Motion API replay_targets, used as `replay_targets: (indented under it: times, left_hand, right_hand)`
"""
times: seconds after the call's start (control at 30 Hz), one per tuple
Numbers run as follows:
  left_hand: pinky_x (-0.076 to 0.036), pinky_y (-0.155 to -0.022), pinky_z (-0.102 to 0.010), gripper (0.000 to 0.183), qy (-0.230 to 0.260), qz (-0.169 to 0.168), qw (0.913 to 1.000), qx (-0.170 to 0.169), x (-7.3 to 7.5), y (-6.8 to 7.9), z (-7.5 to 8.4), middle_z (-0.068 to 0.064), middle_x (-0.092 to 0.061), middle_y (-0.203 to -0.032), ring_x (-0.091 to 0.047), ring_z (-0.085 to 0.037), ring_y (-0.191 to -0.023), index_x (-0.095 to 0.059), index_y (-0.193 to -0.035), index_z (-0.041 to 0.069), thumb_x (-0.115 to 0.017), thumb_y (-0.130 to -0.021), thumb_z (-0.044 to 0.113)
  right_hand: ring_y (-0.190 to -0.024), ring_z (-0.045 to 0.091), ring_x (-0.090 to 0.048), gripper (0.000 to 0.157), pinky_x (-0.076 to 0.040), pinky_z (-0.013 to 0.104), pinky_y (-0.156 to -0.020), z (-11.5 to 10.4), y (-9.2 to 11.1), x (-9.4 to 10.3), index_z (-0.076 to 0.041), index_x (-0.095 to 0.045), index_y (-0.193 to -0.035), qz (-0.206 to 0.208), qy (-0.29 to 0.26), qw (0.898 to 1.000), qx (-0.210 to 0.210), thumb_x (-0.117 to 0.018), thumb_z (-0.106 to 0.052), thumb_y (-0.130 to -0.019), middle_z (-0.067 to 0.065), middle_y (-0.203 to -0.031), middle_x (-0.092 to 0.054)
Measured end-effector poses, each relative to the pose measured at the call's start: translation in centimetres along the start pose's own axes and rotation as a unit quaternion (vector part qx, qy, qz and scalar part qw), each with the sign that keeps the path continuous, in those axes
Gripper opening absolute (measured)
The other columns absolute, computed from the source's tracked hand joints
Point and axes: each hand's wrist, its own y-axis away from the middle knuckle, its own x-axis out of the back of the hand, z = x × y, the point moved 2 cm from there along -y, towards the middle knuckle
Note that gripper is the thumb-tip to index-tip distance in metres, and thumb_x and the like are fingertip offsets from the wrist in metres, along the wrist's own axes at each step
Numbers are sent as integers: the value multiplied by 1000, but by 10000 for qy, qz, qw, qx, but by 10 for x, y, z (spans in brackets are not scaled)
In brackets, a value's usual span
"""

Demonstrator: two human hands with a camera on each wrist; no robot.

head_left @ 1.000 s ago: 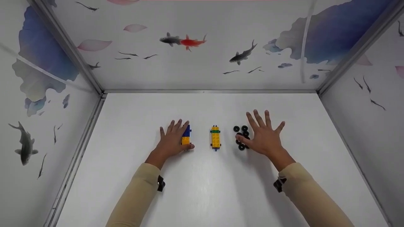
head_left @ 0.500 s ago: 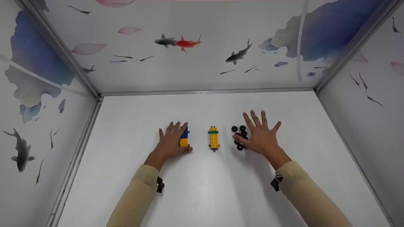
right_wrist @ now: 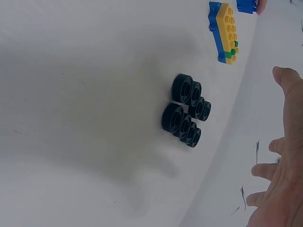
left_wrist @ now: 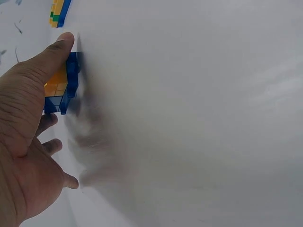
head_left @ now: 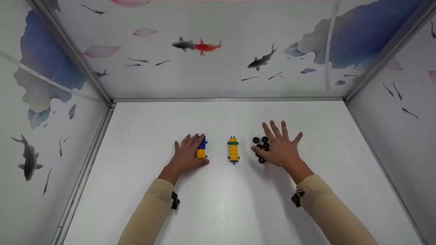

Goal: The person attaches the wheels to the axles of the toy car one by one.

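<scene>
My left hand (head_left: 187, 154) lies spread over the left side of a blue and yellow toy-brick vehicle (head_left: 201, 153), partly hiding it. Its fingers reach the far end and its thumb lies by the near end; I cannot tell whether they touch. In the left wrist view, the thumb crosses in front of the vehicle's blue base (left_wrist: 72, 75). Above and beside a cluster of small black toy wheels (head_left: 265, 140), my right hand (head_left: 281, 149) spreads its fingers and holds nothing. The right wrist view shows the wheels (right_wrist: 173, 118) standing in two rows, apart from the hand.
Between the hands stands a second toy-brick piece (head_left: 233, 149), yellow with a green strip on a blue base. A white table (head_left: 218, 204) carries everything. White walls (head_left: 218, 78) with painted fish enclose its back and sides.
The left thumb has drawn slightly away from the vehicle's near end. The right hand has shifted a little left over the wheels. The toy pieces stay in place.
</scene>
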Motion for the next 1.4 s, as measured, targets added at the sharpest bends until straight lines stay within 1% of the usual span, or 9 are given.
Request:
replay_targets:
  times: [0.33,0.43,0.57,0.67,0.93,1.03,1.17,1.27,1.4]
  left_hand:
    - [-5,-133,-81,105,27,71,10000,-13,-4,-3,-4,-8,-32,-182,-18,-38,-173,-22,-178,30,-80,-95,58]
    - [-5,-133,-81,109,31,121,9999,-63,-7,-5,-6,-6,-30,-183,-18,-38,-173,-19,-179,32,-81,-94,59]
    - [-4,-132,-81,110,40,165,9998,-119,-7,-7,-5,-5,-28,-184,-17,-39,-173,-18,-179,32,-82,-94,58]
    - [-4,-133,-81,109,104,197,9997,-135,-7,-7,-3,-8,-32,-182,-19,-39,-173,-20,-179,31,-84,-94,54]
    - [-6,-139,-69,115,414,306,9987,10,-8,-5,3,-9,-34,-179,-26,-36,-170,-13,-178,39,-87,-92,54]
    - [-20,-139,-63,115,692,385,9969,-3,-7,-4,9,-9,-33,-179,-30,-36,-168,-13,-178,41,-89,-92,51]
    - [-39,-133,-56,113,1115,412,9929,-29,-6,-2,17,-7,-34,-177,-38,-35,-163,-21,-177,40,-93,-90,46]
    - [-42,-131,-54,107,1527,372,9876,40,-6,0,21,-6,-37,-175,-47,-33,-157,-29,-172,37,-96,-87,40]
    - [-55,-121,-49,99,2129,277,9764,233,-5,3,24,-4,-43,-167,-61,-32,-137,-33,-159,35,-99,-85,32]
  right_hand:
    - [-173,46,-1,108,3,97,-119,-4,0,-1,-26,-17,-179,46,-101,9999,65,-56,-84,-97,9,-187,-15]
    - [-173,46,-1,109,4,97,-119,-3,-1,-2,-27,-16,-179,14,-105,9999,38,-56,-85,-97,9,-187,-15]
    - [-173,47,0,109,4,97,-118,-4,-2,-4,-27,-16,-179,-39,-116,9999,19,-56,-86,-96,9,-188,-14]
    - [-173,48,-1,109,4,96,-118,-4,-3,-5,-27,-16,-179,-40,-112,9999,12,-56,-86,-96,9,-188,-14]
    - [-173,47,-2,109,2,96,-119,-5,-5,-4,-27,-15,-179,-52,-22,10000,35,-55,-86,-96,9,-188,-14]
    - [-173,47,-2,109,2,96,-119,-6,-5,-3,-27,-15,-179,-66,-8,10000,44,-55,-86,-96,9,-188,-13]
    - [-173,47,-2,109,3,96,-119,-9,-5,-2,-27,-15,-179,-90,-39,9999,63,-54,-86,-96,8,-188,-13]
    - [-173,46,-2,109,4,96,-119,-11,-6,-2,-27,-14,-179,-107,-59,9999,77,-54,-86,-97,8,-188,-13]
    - [-174,46,-3,109,3,96,-119,-12,-6,-3,-27,-15,-179,-115,-48,9999,95,-53,-87,-96,8,-188,-13]
